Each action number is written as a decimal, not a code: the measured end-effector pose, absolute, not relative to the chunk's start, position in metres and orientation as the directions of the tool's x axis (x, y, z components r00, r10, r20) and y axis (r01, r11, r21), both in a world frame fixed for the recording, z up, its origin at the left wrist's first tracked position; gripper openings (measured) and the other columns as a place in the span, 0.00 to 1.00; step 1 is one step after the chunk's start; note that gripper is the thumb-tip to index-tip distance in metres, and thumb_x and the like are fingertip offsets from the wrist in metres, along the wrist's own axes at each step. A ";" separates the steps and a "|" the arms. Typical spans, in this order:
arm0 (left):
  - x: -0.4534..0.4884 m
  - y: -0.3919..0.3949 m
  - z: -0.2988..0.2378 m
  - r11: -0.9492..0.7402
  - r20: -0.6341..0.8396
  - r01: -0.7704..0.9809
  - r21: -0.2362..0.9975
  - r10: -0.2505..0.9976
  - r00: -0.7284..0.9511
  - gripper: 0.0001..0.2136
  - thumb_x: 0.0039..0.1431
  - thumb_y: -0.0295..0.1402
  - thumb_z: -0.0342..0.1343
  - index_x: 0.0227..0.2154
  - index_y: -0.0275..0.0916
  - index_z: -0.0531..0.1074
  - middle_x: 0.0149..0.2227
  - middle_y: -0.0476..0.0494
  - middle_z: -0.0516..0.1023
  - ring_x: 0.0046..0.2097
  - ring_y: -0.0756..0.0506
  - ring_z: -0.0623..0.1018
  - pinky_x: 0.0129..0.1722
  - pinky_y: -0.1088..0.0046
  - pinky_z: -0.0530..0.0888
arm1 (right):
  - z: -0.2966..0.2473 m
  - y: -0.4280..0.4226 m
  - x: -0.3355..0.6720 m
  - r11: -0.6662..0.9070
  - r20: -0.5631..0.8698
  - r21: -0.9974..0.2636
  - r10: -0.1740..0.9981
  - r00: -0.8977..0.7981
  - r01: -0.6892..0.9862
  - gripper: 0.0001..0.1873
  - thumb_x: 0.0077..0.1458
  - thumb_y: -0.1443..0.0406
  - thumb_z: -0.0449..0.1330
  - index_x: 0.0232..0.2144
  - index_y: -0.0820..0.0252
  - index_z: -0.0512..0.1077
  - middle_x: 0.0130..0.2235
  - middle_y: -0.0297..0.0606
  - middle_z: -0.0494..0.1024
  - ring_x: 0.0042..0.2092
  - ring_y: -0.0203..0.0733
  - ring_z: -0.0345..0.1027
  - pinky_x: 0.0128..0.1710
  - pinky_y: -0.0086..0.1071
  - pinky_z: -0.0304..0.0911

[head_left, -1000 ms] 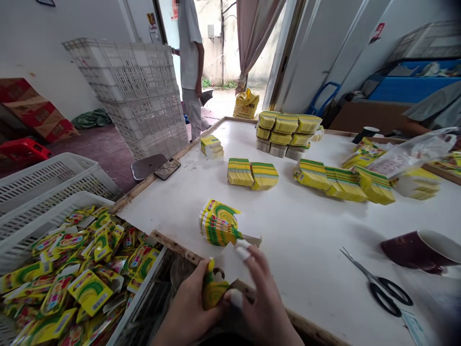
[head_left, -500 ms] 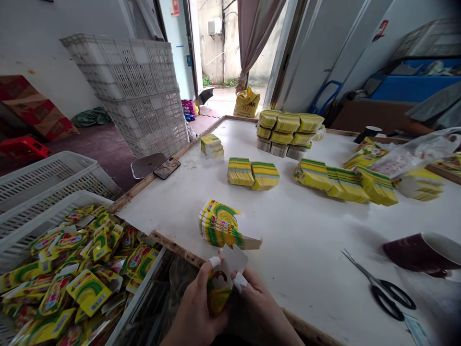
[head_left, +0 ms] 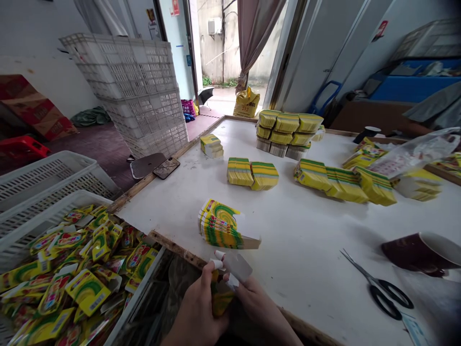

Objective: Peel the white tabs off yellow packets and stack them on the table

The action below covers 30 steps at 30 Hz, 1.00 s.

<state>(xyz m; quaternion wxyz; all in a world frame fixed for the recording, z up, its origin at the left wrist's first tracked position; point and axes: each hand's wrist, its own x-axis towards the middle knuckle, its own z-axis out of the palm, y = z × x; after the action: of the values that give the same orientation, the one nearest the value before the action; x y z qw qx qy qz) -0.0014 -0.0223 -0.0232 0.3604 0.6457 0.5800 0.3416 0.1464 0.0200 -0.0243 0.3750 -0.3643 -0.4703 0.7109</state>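
Between both hands, at the table's front edge, is a small yellow and green carton (head_left: 221,297) with a pale end flap standing up. My left hand (head_left: 201,302) is closed round its left side. On the right, my right hand (head_left: 254,298) grips the carton near the flap, white wrapping on its thumb. White wraps also cover left fingertips. Just beyond the hands lies a fanned stack of flat yellow cartons (head_left: 219,223) on the white table (head_left: 306,240). The carton's lower part is hidden by my fingers.
A crate (head_left: 133,293) of yellow cartons stands at left below the table edge. Scissors (head_left: 378,286) and a dark mug (head_left: 421,252) lie at right. Bundled carton stacks (head_left: 252,173) sit farther back, near a phone (head_left: 166,168). Tall white crates (head_left: 144,91) stand behind.
My fingers have shifted on the carton, and its pale flap has tilted to the right and lower. The stacks and crates have stayed put.
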 end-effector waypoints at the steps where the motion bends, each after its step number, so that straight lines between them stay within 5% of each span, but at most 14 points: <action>1: -0.002 -0.022 -0.024 -0.057 0.009 0.491 0.869 0.995 0.100 0.33 0.44 0.25 0.60 0.56 0.42 0.58 0.51 0.33 0.78 0.50 0.34 0.79 0.48 0.60 0.75 | -0.024 0.021 0.148 -0.206 -0.131 -0.970 0.885 -0.447 -0.125 0.24 0.60 0.49 0.58 0.52 0.55 0.73 0.42 0.42 0.80 0.47 0.50 0.73 0.52 0.44 0.66; 6: -0.002 -0.020 -0.021 -0.136 0.063 0.364 0.921 0.977 0.206 0.37 0.47 0.24 0.60 0.61 0.43 0.53 0.51 0.35 0.78 0.48 0.37 0.81 0.45 0.65 0.76 | -0.020 0.016 0.160 0.131 0.040 -0.980 0.866 -0.499 0.147 0.27 0.64 0.59 0.53 0.64 0.56 0.61 0.57 0.49 0.73 0.57 0.54 0.68 0.56 0.45 0.65; 13: 0.001 -0.017 -0.020 -0.100 0.029 0.283 0.954 0.970 0.243 0.31 0.47 0.24 0.61 0.55 0.43 0.60 0.44 0.40 0.80 0.40 0.40 0.81 0.38 0.68 0.76 | -0.018 0.007 0.166 0.213 0.012 -0.945 0.779 -0.627 0.247 0.36 0.60 0.65 0.59 0.68 0.54 0.53 0.70 0.46 0.52 0.70 0.54 0.43 0.67 0.51 0.48; 17: 0.000 -0.017 -0.027 0.017 -0.001 0.349 0.937 0.999 -0.046 0.35 0.40 0.27 0.67 0.55 0.41 0.64 0.50 0.35 0.77 0.49 0.34 0.78 0.48 0.58 0.74 | -0.030 0.019 0.156 0.246 0.120 -0.950 0.856 -0.502 0.192 0.27 0.62 0.68 0.51 0.64 0.55 0.62 0.67 0.47 0.60 0.68 0.52 0.51 0.65 0.50 0.52; 20: -0.009 -0.015 -0.028 0.070 0.036 0.406 0.911 0.969 -0.246 0.28 0.39 0.31 0.68 0.49 0.40 0.72 0.48 0.35 0.78 0.51 0.31 0.76 0.53 0.51 0.70 | -0.034 0.026 0.158 0.159 0.087 -0.969 0.936 -0.341 0.189 0.25 0.64 0.65 0.51 0.63 0.56 0.63 0.65 0.47 0.63 0.66 0.52 0.56 0.65 0.51 0.54; 25: -0.026 -0.011 -0.020 -0.010 0.104 0.411 0.912 0.973 -0.206 0.24 0.38 0.33 0.71 0.43 0.41 0.77 0.42 0.39 0.80 0.44 0.36 0.79 0.46 0.61 0.75 | -0.031 0.021 0.163 0.246 0.067 -0.933 0.837 -0.543 0.264 0.42 0.59 0.64 0.59 0.70 0.58 0.46 0.71 0.49 0.45 0.70 0.56 0.43 0.65 0.51 0.52; 30: -0.032 -0.009 -0.008 -0.070 0.156 0.494 0.866 0.979 -0.134 0.22 0.37 0.34 0.72 0.41 0.43 0.78 0.38 0.41 0.81 0.41 0.37 0.79 0.42 0.64 0.76 | -0.028 0.022 0.166 0.325 0.080 -0.878 0.824 -0.561 0.352 0.23 0.62 0.67 0.53 0.59 0.57 0.68 0.69 0.55 0.54 0.63 0.58 0.62 0.57 0.50 0.64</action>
<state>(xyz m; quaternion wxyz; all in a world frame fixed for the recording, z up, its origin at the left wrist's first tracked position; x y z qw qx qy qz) -0.0319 -0.0093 -0.0081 0.2835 0.5938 0.6201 0.4272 0.1661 0.0216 -0.0280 0.2700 -0.3829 -0.7679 0.4368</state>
